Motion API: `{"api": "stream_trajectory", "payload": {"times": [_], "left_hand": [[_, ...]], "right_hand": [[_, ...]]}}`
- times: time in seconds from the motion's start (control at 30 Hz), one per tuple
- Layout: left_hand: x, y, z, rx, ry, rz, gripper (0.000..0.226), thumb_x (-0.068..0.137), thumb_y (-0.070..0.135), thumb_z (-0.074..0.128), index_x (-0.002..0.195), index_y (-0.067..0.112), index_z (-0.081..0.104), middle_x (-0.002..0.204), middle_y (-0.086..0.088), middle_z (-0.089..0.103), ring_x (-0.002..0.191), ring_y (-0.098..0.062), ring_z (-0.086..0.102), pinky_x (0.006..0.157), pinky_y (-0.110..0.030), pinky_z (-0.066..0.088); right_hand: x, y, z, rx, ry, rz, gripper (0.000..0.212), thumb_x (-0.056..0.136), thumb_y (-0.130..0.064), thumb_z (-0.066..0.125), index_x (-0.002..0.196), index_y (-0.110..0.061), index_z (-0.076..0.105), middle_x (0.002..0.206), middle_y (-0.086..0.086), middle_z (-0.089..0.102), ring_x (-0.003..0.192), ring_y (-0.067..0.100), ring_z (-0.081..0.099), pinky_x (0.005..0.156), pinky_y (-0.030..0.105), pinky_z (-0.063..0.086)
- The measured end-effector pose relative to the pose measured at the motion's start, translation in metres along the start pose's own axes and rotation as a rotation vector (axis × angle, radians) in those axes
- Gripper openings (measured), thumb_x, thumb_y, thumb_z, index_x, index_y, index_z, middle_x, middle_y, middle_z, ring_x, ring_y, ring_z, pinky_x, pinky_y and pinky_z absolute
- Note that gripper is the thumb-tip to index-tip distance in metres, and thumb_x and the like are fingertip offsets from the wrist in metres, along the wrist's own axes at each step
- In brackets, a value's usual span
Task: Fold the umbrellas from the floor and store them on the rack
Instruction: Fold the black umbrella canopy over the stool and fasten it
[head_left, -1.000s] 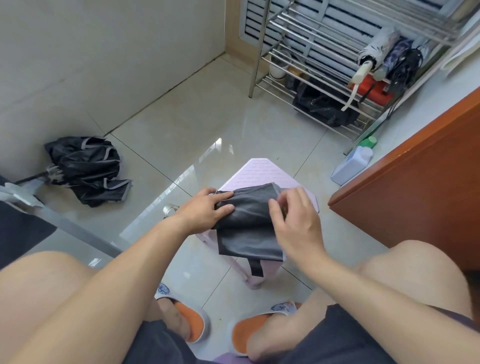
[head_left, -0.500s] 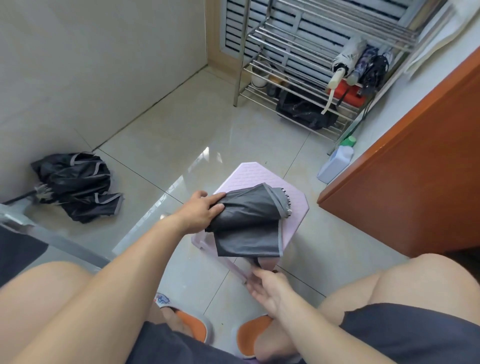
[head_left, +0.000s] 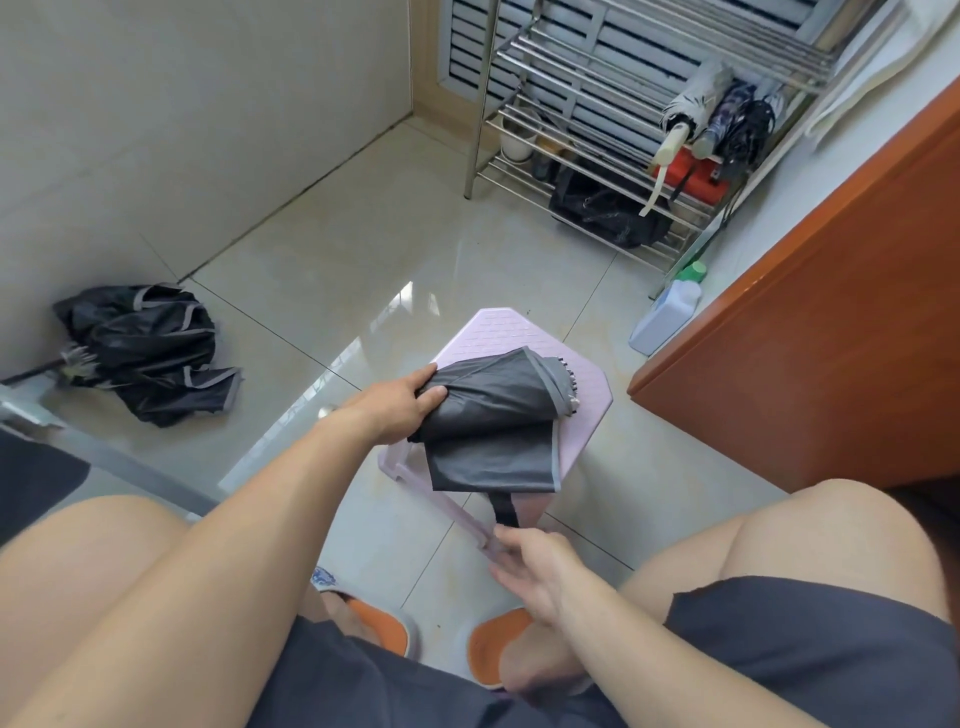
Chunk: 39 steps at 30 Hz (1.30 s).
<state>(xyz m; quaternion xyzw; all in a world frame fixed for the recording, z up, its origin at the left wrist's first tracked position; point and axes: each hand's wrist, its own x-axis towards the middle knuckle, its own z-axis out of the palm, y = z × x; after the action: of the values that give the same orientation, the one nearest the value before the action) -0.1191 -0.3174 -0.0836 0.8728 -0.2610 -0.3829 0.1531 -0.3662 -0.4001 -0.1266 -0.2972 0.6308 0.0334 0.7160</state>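
A dark grey umbrella (head_left: 493, 415), partly rolled, lies on a pink plastic stool (head_left: 509, 332) in front of my knees. My left hand (head_left: 395, 405) grips its left end, fingers curled over the fabric. A black closing strap (head_left: 503, 509) hangs from the loose flap at the near edge, and my right hand (head_left: 535, 571) pinches the strap's lower end below the stool. A second black umbrella (head_left: 150, 348) lies crumpled on the floor at the left wall. The metal rack (head_left: 587, 104) stands at the back right with three folded umbrellas (head_left: 717, 114) on it.
A black bag (head_left: 608, 213) and a red box (head_left: 691, 176) sit on the rack's lower shelf. A white bottle (head_left: 665, 317) stands on the floor by an orange-brown cabinet (head_left: 831, 312) at the right. A grey metal bar (head_left: 104, 457) crosses at the left.
My right hand left the top of the umbrella, dropped below the stool and took hold of the hanging strap. My left hand kept its grip on the roll.
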Motion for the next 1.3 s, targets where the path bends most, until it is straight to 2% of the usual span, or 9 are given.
{"api": "stream_trajectory", "payload": {"times": [0.23,0.4,0.53,0.7,0.93,1.07,1.13,1.2,1.3], "left_hand": [[-0.004,-0.006,0.01,-0.116,0.069,-0.045,0.071,0.095,0.074,0.039,0.158,0.046,0.023,0.152,0.002,0.052,0.136,-0.029,0.051,0.113,-0.042,0.039],[-0.008,-0.002,0.007,-0.094,0.103,-0.073,0.081,0.094,0.075,0.038,0.161,0.033,0.02,0.151,0.0,0.053,0.136,-0.03,0.05,0.109,-0.043,0.041],[-0.008,0.0,0.007,-0.087,0.126,-0.119,0.071,0.092,0.076,0.042,0.129,0.015,0.046,0.127,-0.009,0.066,0.114,-0.034,0.059,0.095,-0.043,0.047],[-0.007,-0.006,0.013,-0.119,0.149,-0.075,0.055,0.088,0.079,0.045,0.093,0.024,0.045,0.099,-0.001,0.066,0.096,-0.029,0.062,0.092,-0.044,0.05],[-0.042,0.006,0.018,0.043,0.271,0.081,0.046,0.098,0.069,0.037,0.108,0.024,0.043,0.094,0.003,0.063,0.1,-0.03,0.056,0.088,-0.042,0.031],[-0.051,0.0,0.018,-0.006,0.151,0.177,0.052,0.087,0.069,0.05,0.121,0.03,0.042,0.107,0.009,0.061,0.104,-0.028,0.049,0.085,-0.039,0.032],[-0.052,-0.004,0.019,0.031,0.146,0.232,0.056,0.082,0.068,0.056,0.12,0.03,0.042,0.107,0.008,0.062,0.102,-0.028,0.052,0.086,-0.038,0.033],[-0.054,-0.005,0.018,0.036,0.156,0.257,0.06,0.08,0.071,0.057,0.12,0.029,0.042,0.108,0.007,0.062,0.103,-0.029,0.054,0.088,-0.039,0.035],[-0.054,-0.004,0.017,0.047,0.168,0.284,0.061,0.084,0.073,0.057,0.121,0.028,0.044,0.108,0.007,0.062,0.103,-0.028,0.053,0.087,-0.038,0.033]], "right_hand": [[0.015,0.006,0.017,0.325,0.039,-0.071,0.035,0.09,0.011,0.063,0.124,0.004,0.056,0.097,0.018,0.069,0.081,0.024,0.067,0.069,0.032,0.057],[-0.008,0.009,-0.001,-0.051,0.187,-0.179,0.018,0.091,0.004,0.066,0.109,0.005,0.065,0.059,0.006,0.061,0.052,0.014,0.049,0.048,0.024,0.04],[-0.061,-0.002,-0.001,-0.14,0.039,-0.193,0.009,0.094,0.003,0.063,0.086,-0.001,0.066,0.064,0.006,0.06,0.055,0.013,0.049,0.052,0.023,0.04],[-0.091,-0.072,0.042,-0.271,-0.062,-0.51,0.021,0.093,-0.006,0.065,0.074,-0.013,0.059,0.062,0.002,0.053,0.051,0.011,0.042,0.05,0.023,0.035],[-0.064,-0.151,0.076,-0.631,0.136,-0.755,0.022,0.063,-0.022,0.075,0.055,-0.007,0.061,0.075,0.0,0.058,0.07,0.02,0.05,0.067,0.034,0.039],[-0.059,-0.154,0.056,-0.862,0.087,-0.859,0.023,0.079,-0.028,0.069,0.077,-0.005,0.068,0.064,-0.006,0.054,0.065,0.012,0.045,0.065,0.029,0.037],[-0.061,-0.156,0.044,-0.936,-0.043,-0.873,0.005,0.085,-0.016,0.071,0.083,-0.017,0.075,0.074,-0.017,0.062,0.069,0.003,0.055,0.07,0.019,0.044],[-0.057,-0.16,0.033,-1.143,-0.103,-0.984,0.026,0.086,-0.004,0.069,0.097,-0.026,0.076,0.094,-0.018,0.065,0.09,-0.005,0.055,0.08,0.005,0.04],[-0.048,-0.165,0.026,-1.248,-0.071,-1.111,0.037,0.083,-0.007,0.073,0.102,-0.038,0.066,0.099,-0.005,0.059,0.098,0.001,0.05,0.083,0.005,0.035]]}}
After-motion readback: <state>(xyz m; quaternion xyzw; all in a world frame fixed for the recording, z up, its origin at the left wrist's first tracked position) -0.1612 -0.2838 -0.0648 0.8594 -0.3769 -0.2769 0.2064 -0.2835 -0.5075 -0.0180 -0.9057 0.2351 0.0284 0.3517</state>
